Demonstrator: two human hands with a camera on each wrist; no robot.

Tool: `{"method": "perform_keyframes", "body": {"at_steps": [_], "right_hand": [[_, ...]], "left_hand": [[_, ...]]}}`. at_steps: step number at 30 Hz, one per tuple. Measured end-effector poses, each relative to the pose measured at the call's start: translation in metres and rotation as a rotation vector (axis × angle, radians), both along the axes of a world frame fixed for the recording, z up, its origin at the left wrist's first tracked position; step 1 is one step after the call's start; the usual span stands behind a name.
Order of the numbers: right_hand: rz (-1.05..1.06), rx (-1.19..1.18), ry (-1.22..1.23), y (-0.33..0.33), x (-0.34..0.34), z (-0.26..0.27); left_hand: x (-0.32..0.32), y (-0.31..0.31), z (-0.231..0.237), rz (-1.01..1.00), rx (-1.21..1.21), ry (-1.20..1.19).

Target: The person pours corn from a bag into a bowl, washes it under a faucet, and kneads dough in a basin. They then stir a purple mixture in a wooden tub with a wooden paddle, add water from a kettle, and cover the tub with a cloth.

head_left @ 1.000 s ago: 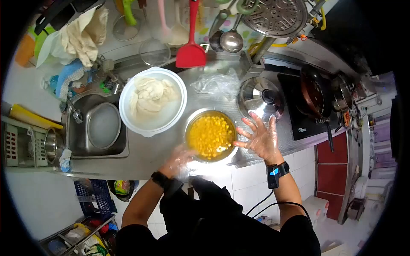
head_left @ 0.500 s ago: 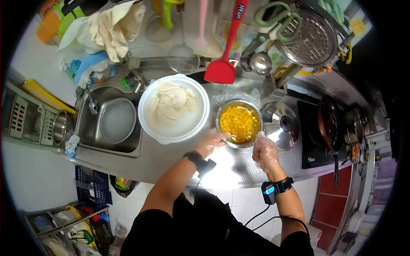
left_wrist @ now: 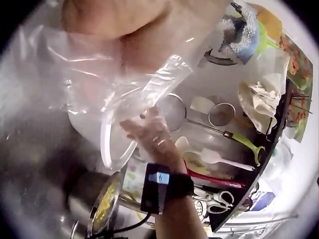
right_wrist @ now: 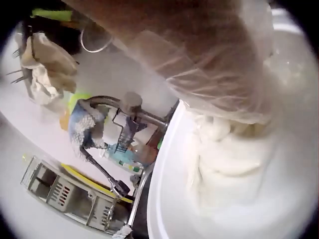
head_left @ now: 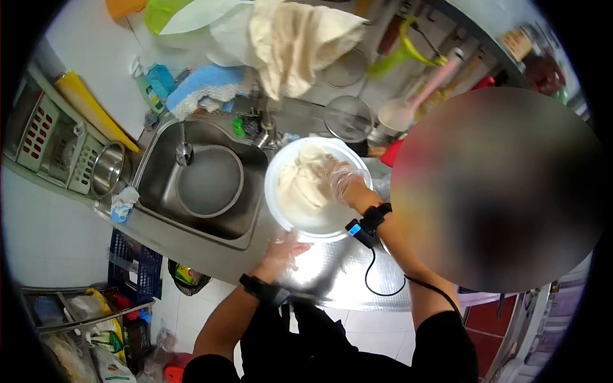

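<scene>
A white basin (head_left: 273,191) holds pale, soft dough (head_left: 300,182) in cloudy water. My right hand (head_left: 345,182), in a clear plastic glove, reaches into the basin from the right and grips the dough at its upper right part. In the right wrist view the dough (right_wrist: 229,164) bunches up against the gloved hand (right_wrist: 214,74), and the fingertips are hidden. My left hand (head_left: 284,250), also gloved, is in front of the basin's near rim with its fingers extended and nothing in them.
To the left, a sink (head_left: 150,172) contains a round grey pan (head_left: 211,182). A metal pot (left_wrist: 82,191) with yellow kernels stands beside the basin. Sieves, a pink-handled utensil (head_left: 428,86) and cloths hang along the back wall. A round blur covers the right side of the head view.
The head view has turned left. My right hand has moved from the pot of yellow kernels into the basin, onto the dough. My left hand has left the pot and is now before the basin.
</scene>
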State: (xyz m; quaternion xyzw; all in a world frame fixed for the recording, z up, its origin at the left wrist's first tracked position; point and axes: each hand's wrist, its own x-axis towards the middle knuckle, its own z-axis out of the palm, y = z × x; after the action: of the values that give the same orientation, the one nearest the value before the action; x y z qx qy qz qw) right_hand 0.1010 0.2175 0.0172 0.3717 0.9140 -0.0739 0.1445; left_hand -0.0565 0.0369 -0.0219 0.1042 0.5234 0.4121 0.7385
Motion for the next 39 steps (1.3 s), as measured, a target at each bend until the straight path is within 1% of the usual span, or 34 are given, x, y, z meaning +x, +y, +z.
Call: {"method": "perform_keyframes", "body": {"at_steps": [1,2,3,5,6,9,10,13,14,16,19,20,21,23,24,26,27,29,30,33,34,37,38,39], "right_hand": [[0.004,-0.077,-0.067,0.002,-0.011,-0.002],[0.078,-0.023,-0.079,0.002,-0.010,-0.021],[0.062,-0.075,-0.119,-0.002,-0.015,-0.023],[0.032,-0.170,-0.198,-0.011,-0.025,-0.024],[0.110,-0.073,-0.299,-0.019,-0.022,-0.048],[0.132,0.009,-0.209,-0.049,-0.013,-0.069],[0.195,0.093,-0.324,-0.057,-0.018,-0.075],[0.189,0.199,0.012,-0.086,-0.013,-0.068],[0.145,0.174,0.103,-0.093,-0.008,-0.062],[0.002,0.054,0.303,-0.106,-0.010,-0.022],[-0.295,-0.165,0.582,-0.125,-0.006,0.058],[-0.373,-0.201,0.635,-0.132,-0.007,0.087],[-0.425,-0.201,0.647,-0.139,-0.007,0.114],[-0.464,-0.113,0.579,-0.153,-0.013,0.163],[-0.471,-0.058,0.539,-0.160,-0.016,0.187],[-0.433,-0.064,0.714,-0.168,-0.016,0.217],[-0.411,-0.062,0.801,-0.170,-0.015,0.228],[-0.448,-0.143,0.893,-0.172,-0.014,0.244],[-0.476,-0.216,0.970,-0.171,-0.009,0.232],[-0.469,-0.404,1.082,-0.172,-0.004,0.184],[-0.456,-0.449,1.134,-0.168,-0.003,0.155],[-0.527,-0.478,1.061,-0.164,-0.004,0.100],[-0.467,-0.246,0.908,-0.165,-0.002,0.073],[-0.405,-0.017,0.749,-0.168,0.000,0.051]], "left_hand": [[-0.005,-0.002,-0.004,0.003,0.061,-0.026],[-0.012,-0.007,-0.008,-0.002,0.116,-0.051],[-0.018,-0.011,-0.011,-0.008,0.174,-0.075],[-0.034,-0.013,-0.014,-0.046,0.152,-0.042],[-0.042,-0.017,-0.016,-0.087,0.160,-0.026],[-0.064,-0.025,-0.008,-0.209,0.191,0.009],[-0.072,-0.028,-0.005,-0.244,0.200,0.020],[-0.094,-0.036,-0.013,-0.368,0.221,0.074],[-0.102,-0.038,-0.015,-0.378,0.204,0.019],[-0.115,-0.038,-0.016,-0.405,0.165,-0.094],[-0.128,-0.023,-0.011,-0.790,0.448,0.956],[-0.123,-0.016,0.054,-0.760,0.482,1.040],[-0.121,-0.012,0.060,-0.705,0.651,1.138],[-0.117,-0.011,0.068,-0.577,0.988,1.318],[-0.110,-0.006,0.074,-0.639,1.020,1.284],[-0.094,0.008,0.087,-0.771,1.076,1.208],[-0.088,0.015,0.095,-0.766,1.129,1.099],[-0.079,0.028,0.106,-0.747,1.221,0.875],[-0.075,0.034,0.106,-0.760,1.245,0.900],[-0.067,0.036,0.117,-0.914,1.123,0.909],[-0.063,0.040,0.091,-0.883,1.018,0.774],[-0.069,0.041,0.097,-1.008,0.835,0.826],[-0.067,0.043,0.082,-1.125,0.895,1.042],[-0.064,0.046,0.055,-1.239,0.950,1.262]]}}
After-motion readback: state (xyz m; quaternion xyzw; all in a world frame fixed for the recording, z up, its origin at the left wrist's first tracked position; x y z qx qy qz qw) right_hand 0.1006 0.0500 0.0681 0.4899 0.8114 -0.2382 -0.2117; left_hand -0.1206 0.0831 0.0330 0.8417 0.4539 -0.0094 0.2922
